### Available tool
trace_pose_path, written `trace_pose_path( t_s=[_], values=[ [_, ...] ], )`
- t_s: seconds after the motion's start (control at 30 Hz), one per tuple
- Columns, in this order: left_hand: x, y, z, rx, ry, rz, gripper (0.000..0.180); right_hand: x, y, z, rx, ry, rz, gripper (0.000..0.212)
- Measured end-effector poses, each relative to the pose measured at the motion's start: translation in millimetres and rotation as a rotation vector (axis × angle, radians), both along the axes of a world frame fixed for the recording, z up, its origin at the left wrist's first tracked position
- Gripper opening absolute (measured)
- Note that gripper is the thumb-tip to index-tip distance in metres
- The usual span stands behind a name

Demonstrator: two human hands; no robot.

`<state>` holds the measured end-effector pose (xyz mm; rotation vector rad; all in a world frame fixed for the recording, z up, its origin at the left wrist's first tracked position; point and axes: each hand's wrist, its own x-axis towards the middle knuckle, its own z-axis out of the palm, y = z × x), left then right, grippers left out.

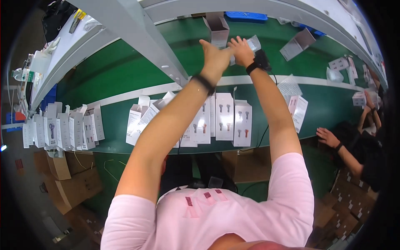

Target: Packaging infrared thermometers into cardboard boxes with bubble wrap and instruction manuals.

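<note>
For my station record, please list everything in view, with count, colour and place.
table: 1, green, across middle
open boxes: 2, pale, far side
printed boxes: many, white, near edge, far right
bubble wrap: 1, clear, centre-right
plastic bags: several, clear, far side
unclear item: 1, black, far centre
tray: 1, blue, far centre
cartons: several, brown, below
frame: 1, grey, overhead
co-worker: at least 1, dark-clothed, right
left hand, right hand: 2, bare, far centre

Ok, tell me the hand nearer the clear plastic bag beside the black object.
Right. The right hand is just left of the bag; the left hand is farther left.
</note>
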<state>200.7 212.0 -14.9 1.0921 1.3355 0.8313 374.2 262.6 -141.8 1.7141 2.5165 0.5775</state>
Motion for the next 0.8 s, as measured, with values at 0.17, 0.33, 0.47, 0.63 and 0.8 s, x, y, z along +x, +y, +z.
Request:
trace_pose_path(
  t_s=[0.17, 0.33, 0.47, 0.63, 0.8],
  values=[
    [-21, 143, -87, -0.314, 0.280, 0.492, 0.114, -49, 4, -32, -0.141, 0.114, -0.086, 0.052],
    [8, 145, -104, 0.018, 0.585, 0.262, 0.098, 17, -79, 3, -0.125, 0.417, -0.053, 0.053],
    [19, 117, -83, 0.383, 0.419, 0.129, 0.068, 37, -122, 45, 0.086, 0.947, -0.050, 0.054],
    [-47, -66, 23, 0.623, 0.079, -0.336, 0.061, 12, -213, 140, 0.415, 1.042, -0.183, 0.052],
    [-179, -223, 125, 0.430, 0.017, -0.368, 0.075, 2, -306, 218, 0.464, 1.300, -0.241, 0.044]
  ],
)
